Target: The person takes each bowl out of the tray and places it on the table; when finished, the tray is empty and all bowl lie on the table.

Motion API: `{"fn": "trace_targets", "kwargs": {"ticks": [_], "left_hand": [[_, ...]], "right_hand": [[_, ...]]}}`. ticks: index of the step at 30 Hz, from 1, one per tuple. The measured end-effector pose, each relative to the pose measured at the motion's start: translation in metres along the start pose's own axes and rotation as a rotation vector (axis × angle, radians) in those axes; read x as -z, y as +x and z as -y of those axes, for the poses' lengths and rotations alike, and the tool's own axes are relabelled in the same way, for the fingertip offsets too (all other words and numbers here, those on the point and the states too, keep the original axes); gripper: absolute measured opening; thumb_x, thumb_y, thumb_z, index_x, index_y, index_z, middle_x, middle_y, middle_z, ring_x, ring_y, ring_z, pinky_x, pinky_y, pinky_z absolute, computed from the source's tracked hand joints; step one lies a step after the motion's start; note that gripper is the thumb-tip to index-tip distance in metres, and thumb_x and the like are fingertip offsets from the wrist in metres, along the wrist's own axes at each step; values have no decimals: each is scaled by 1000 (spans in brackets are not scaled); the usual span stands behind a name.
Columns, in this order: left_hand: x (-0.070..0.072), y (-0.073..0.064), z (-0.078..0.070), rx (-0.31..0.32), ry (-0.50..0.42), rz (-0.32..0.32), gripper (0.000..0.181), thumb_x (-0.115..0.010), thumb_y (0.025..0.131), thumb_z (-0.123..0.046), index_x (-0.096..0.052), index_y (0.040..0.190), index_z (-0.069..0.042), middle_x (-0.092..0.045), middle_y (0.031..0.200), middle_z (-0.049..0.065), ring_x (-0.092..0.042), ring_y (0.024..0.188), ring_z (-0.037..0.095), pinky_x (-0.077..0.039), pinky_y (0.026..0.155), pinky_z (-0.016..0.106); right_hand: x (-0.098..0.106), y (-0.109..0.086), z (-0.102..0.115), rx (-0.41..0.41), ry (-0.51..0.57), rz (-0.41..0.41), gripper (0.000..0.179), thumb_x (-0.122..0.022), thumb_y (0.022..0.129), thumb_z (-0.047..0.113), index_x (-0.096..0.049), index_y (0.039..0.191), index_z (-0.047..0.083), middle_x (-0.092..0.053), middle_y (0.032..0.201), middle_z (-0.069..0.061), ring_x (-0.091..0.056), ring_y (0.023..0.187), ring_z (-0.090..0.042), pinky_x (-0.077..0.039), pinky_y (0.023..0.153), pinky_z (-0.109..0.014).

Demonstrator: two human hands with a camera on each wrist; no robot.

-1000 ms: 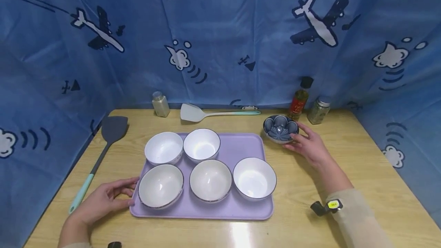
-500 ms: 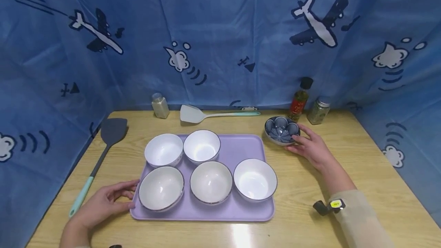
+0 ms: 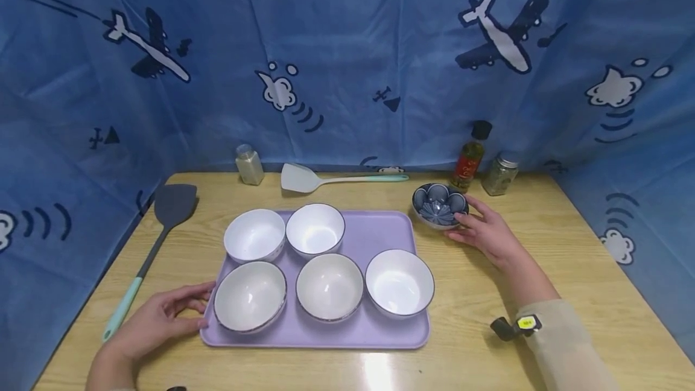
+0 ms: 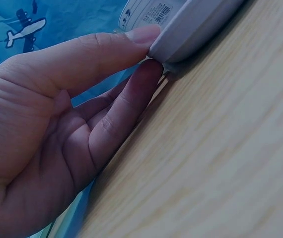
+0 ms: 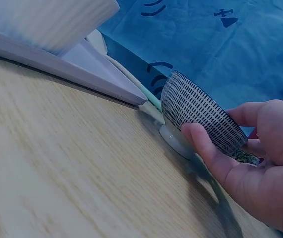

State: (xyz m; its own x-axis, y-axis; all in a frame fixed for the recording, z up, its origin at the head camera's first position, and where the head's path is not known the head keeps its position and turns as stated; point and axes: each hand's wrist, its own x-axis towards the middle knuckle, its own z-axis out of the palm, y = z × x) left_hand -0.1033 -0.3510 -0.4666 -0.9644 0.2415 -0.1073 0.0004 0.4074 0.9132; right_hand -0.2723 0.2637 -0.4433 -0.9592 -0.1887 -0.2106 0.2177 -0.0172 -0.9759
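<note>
At the tray's left edge my left hand (image 3: 157, 321) pinches the lilac tray (image 3: 326, 338); in the left wrist view the thumb (image 4: 106, 49) lies on the rim and a finger (image 4: 131, 106) is underneath. My right hand (image 3: 485, 234) holds a small dark-blue patterned bowl (image 3: 437, 213) beyond the tray's far right corner. In the right wrist view the bowl (image 5: 196, 114) shows a dashed outside and a white foot, with the thumb on its near side. Several white bowls stand on the tray, among them a front right bowl (image 3: 400, 285) and a back left bowl (image 3: 254, 237).
A dark-headed turner (image 3: 174, 204) lies along the left side. At the back are a jar of white grains (image 3: 249, 166), a pale spatula (image 3: 301, 180), a red-labelled bottle (image 3: 469, 162) and a jar of green herbs (image 3: 501, 174). A blue curtain (image 3: 347, 77) hangs behind the table.
</note>
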Motion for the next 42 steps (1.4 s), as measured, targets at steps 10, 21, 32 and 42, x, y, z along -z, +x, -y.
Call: {"fn": "trace_targets", "kwargs": {"ticks": [10, 21, 32, 42], "left_hand": [[1, 0, -1, 44, 32, -15, 61, -77, 87, -16, -53, 143, -8, -67, 125, -3, -67, 103, 11, -50, 88, 16], [3, 1, 0, 48, 47, -8, 63, -79, 86, -19, -53, 143, -10, -66, 128, -4, -67, 104, 11, -50, 89, 16], [3, 2, -3, 35, 27, 5, 62, -78, 87, -16, -53, 143, -7, -66, 127, -3, -66, 103, 11, -50, 89, 16], [2, 0, -5, 23, 4, 16, 61, -76, 89, -14, -52, 143, -4, -67, 125, 0, -66, 103, 10, -51, 88, 17]], "right_hand": [[6, -6, 9, 38, -111, -39, 77, -59, 102, 26, -12, 161, 12, -39, 143, -31, -73, 85, -10, -58, 83, -28], [16, -20, 29, 135, -123, -16, 78, -61, 100, 28, -16, 160, 8, -40, 141, -21, -74, 89, -13, -59, 82, -28], [-8, -27, 37, 165, -292, 227, 63, -56, 103, 26, -29, 155, 3, -47, 148, -24, -73, 98, -28, -58, 86, -34], [-33, -28, 22, 180, -390, 595, 55, -54, 102, 11, -35, 152, 0, -45, 146, -33, -72, 92, -30, -59, 83, -44]]}}
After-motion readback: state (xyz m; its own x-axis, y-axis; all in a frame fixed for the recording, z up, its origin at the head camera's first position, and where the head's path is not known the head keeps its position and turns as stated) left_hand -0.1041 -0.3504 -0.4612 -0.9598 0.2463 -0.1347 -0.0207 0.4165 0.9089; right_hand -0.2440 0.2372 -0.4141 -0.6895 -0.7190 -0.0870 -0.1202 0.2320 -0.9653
